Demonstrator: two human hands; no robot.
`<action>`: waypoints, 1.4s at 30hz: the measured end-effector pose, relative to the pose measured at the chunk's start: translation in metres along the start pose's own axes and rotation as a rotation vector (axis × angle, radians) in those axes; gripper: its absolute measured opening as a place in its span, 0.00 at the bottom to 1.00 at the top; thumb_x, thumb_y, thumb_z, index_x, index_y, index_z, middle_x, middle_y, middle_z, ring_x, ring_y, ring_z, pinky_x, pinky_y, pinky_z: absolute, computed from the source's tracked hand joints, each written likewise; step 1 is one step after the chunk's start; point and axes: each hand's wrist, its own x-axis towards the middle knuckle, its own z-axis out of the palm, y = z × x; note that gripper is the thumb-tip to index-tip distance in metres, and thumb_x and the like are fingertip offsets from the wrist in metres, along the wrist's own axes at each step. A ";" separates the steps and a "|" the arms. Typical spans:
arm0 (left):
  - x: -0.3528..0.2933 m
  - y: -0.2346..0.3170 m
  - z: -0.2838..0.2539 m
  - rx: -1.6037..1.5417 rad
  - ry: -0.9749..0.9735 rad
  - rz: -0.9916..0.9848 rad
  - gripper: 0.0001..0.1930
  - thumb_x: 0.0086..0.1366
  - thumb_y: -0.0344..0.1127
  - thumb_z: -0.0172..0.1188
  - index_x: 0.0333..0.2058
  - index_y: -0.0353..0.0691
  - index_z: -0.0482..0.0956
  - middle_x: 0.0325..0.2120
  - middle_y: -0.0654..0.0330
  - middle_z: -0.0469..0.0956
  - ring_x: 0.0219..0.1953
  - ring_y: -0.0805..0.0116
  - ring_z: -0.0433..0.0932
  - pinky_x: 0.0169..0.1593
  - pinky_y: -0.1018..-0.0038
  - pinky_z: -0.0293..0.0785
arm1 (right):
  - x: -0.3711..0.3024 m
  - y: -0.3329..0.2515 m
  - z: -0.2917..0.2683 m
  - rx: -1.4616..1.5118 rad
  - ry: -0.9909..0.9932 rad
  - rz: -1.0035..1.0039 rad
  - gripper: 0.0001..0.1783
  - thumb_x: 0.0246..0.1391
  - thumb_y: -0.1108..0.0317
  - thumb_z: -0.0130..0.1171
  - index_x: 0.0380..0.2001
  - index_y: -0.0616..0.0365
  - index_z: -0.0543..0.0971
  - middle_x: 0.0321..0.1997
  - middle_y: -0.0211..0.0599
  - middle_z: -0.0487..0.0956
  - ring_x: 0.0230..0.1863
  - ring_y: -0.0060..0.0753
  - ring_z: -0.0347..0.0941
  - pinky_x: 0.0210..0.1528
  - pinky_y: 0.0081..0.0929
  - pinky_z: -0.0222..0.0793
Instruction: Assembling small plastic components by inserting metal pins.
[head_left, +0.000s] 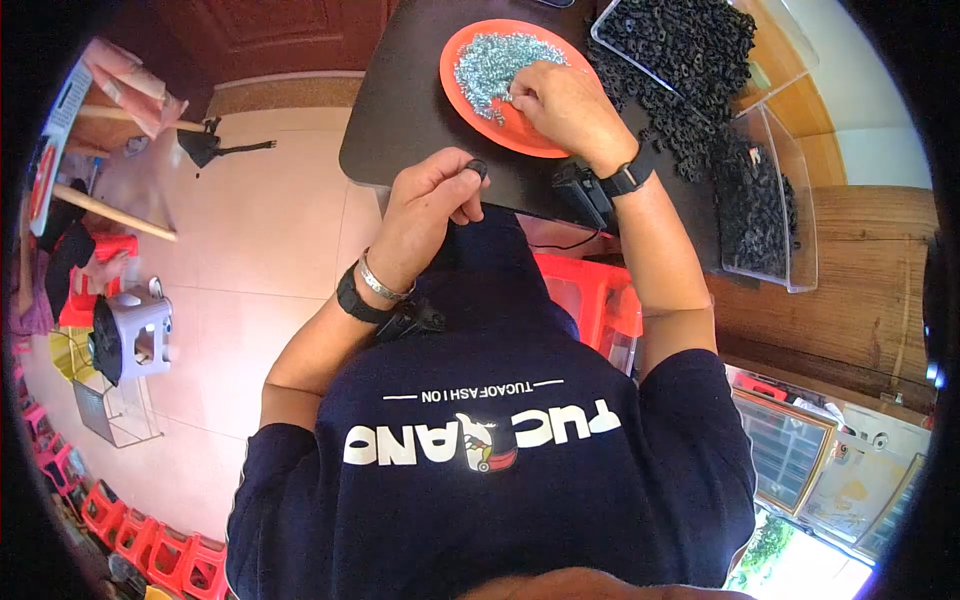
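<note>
My left hand (425, 210) is closed near the front edge of the dark table, thumb and fingers pinching a small round black plastic part (478, 169). Over an orange-red plate (515, 137) my right hand (578, 108) reaches down with its fingertips pressed together. They touch the heap of small silvery screws (492, 62) lying in the plate. Whatever sits between those fingertips is hidden by the hand. Many loose black plastic parts (680, 140) lie spread on the table just right of the plate.
Two clear plastic boxes stand at the right: a far box (790, 55) and a nearer box (803, 215), both holding black parts. A red stool (592, 285) is under the table edge. Leftward on the tiled floor stands a pale stool (140, 325).
</note>
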 end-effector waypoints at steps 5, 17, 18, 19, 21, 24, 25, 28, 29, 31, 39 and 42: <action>0.001 -0.001 -0.001 -0.029 0.001 -0.014 0.11 0.63 0.36 0.49 0.31 0.35 0.75 0.19 0.67 0.72 0.23 0.81 0.70 0.29 0.84 0.65 | -0.010 0.009 -0.010 0.337 0.041 0.112 0.07 0.51 0.68 0.56 0.31 0.60 0.76 0.25 0.39 0.77 0.26 0.33 0.74 0.31 0.28 0.68; 0.001 0.001 0.011 -0.002 -0.005 0.007 0.11 0.63 0.36 0.49 0.32 0.34 0.75 0.19 0.67 0.72 0.23 0.80 0.70 0.29 0.83 0.64 | -0.026 0.016 -0.018 1.050 -0.024 0.295 0.10 0.55 0.72 0.55 0.40 0.65 0.76 0.29 0.29 0.78 0.30 0.16 0.72 0.34 0.15 0.69; 0.002 0.003 0.012 0.004 -0.008 0.008 0.11 0.63 0.36 0.49 0.32 0.34 0.75 0.19 0.67 0.72 0.23 0.80 0.70 0.29 0.83 0.64 | -0.026 0.017 -0.019 1.076 -0.033 0.308 0.11 0.55 0.72 0.55 0.41 0.65 0.75 0.30 0.30 0.78 0.31 0.17 0.73 0.35 0.15 0.70; 0.002 0.006 0.014 0.035 0.002 0.012 0.10 0.63 0.36 0.49 0.32 0.34 0.75 0.19 0.67 0.72 0.23 0.80 0.70 0.29 0.83 0.64 | -0.027 0.017 -0.020 1.103 -0.043 0.320 0.12 0.55 0.72 0.55 0.42 0.64 0.75 0.31 0.32 0.79 0.32 0.19 0.75 0.35 0.16 0.71; 0.003 0.011 0.016 0.073 0.008 0.018 0.10 0.63 0.35 0.50 0.32 0.34 0.75 0.19 0.67 0.72 0.23 0.80 0.69 0.29 0.83 0.64 | -0.029 0.015 -0.020 1.175 0.010 0.346 0.11 0.55 0.71 0.55 0.42 0.63 0.75 0.32 0.32 0.79 0.32 0.20 0.76 0.35 0.16 0.72; 0.012 0.018 0.016 0.155 0.007 0.100 0.10 0.62 0.35 0.51 0.33 0.33 0.75 0.21 0.64 0.73 0.25 0.78 0.70 0.30 0.80 0.65 | -0.030 0.007 -0.026 1.328 0.086 0.386 0.10 0.55 0.71 0.56 0.41 0.61 0.75 0.33 0.32 0.78 0.32 0.21 0.77 0.35 0.16 0.74; 0.019 0.022 0.016 0.320 -0.007 0.214 0.10 0.63 0.34 0.51 0.35 0.33 0.75 0.24 0.64 0.74 0.27 0.79 0.70 0.33 0.81 0.66 | -0.030 0.006 -0.029 1.408 0.116 0.405 0.10 0.55 0.71 0.56 0.40 0.61 0.75 0.33 0.32 0.78 0.31 0.21 0.77 0.35 0.16 0.74; 0.043 0.032 0.014 0.547 -0.043 0.378 0.10 0.63 0.33 0.52 0.39 0.33 0.76 0.31 0.64 0.75 0.33 0.79 0.71 0.38 0.81 0.67 | -0.029 0.005 -0.030 1.396 0.164 0.350 0.09 0.55 0.71 0.57 0.39 0.60 0.76 0.33 0.32 0.79 0.31 0.20 0.77 0.34 0.16 0.73; 0.051 0.034 0.015 0.547 -0.068 0.396 0.11 0.63 0.34 0.52 0.39 0.33 0.76 0.32 0.63 0.75 0.34 0.78 0.71 0.39 0.81 0.67 | -0.027 0.001 -0.031 1.362 0.198 0.329 0.09 0.55 0.71 0.57 0.40 0.60 0.76 0.32 0.32 0.79 0.30 0.19 0.76 0.32 0.14 0.72; 0.065 0.037 0.015 0.483 -0.130 0.417 0.12 0.64 0.37 0.51 0.39 0.35 0.76 0.32 0.64 0.75 0.35 0.76 0.71 0.40 0.79 0.67 | -0.027 -0.006 -0.032 1.320 0.233 0.297 0.10 0.55 0.71 0.57 0.41 0.60 0.76 0.31 0.30 0.79 0.28 0.17 0.74 0.30 0.13 0.69; 0.076 0.037 0.022 0.392 -0.181 0.321 0.12 0.63 0.37 0.51 0.37 0.34 0.76 0.30 0.63 0.76 0.32 0.75 0.73 0.39 0.78 0.68 | -0.031 -0.019 -0.027 1.167 0.424 0.176 0.10 0.50 0.74 0.61 0.38 0.63 0.77 0.28 0.32 0.80 0.29 0.16 0.74 0.33 0.16 0.72; 0.072 0.038 0.024 0.304 -0.191 0.306 0.12 0.62 0.36 0.51 0.36 0.32 0.76 0.29 0.62 0.76 0.31 0.75 0.73 0.38 0.79 0.68 | -0.033 -0.016 -0.026 1.240 0.398 0.157 0.10 0.51 0.73 0.61 0.38 0.63 0.78 0.29 0.31 0.80 0.29 0.16 0.74 0.33 0.16 0.72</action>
